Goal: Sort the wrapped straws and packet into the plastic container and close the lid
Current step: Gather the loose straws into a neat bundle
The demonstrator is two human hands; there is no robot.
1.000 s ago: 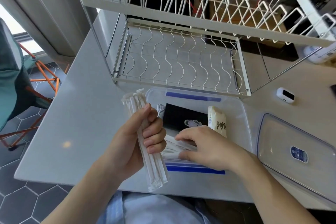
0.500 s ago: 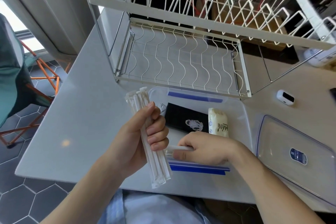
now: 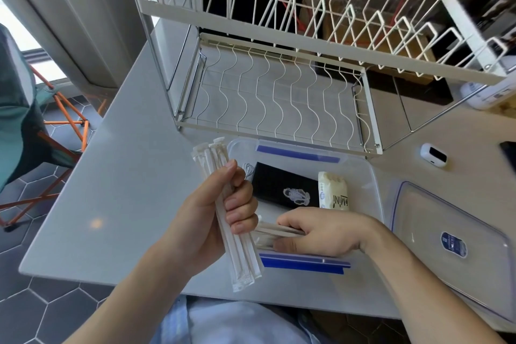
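Observation:
My left hand [image 3: 212, 212] grips a bundle of white wrapped straws [image 3: 243, 260], held upright just left of the clear plastic container [image 3: 371, 184] with blue clasps. My right hand [image 3: 315, 234] is inside the container near its front wall, fingers closed on a few more wrapped straws [image 3: 268, 232] lying flat. A black packet [image 3: 282, 187] and a cream tissue pack marked MINI [image 3: 333, 190] lie in the container. The clear lid [image 3: 446, 246] rests on the table to the right.
A white wire dish rack [image 3: 279, 98] stands right behind the container, its upper tier overhanging. A small white device [image 3: 433, 154] sits at the right. The table's front edge is near my body; a green folding chair [image 3: 19, 131] is at the left.
My right hand has closed on loose straws in the container and drawn them toward the front wall. The left hand's bundle has stayed about where it was.

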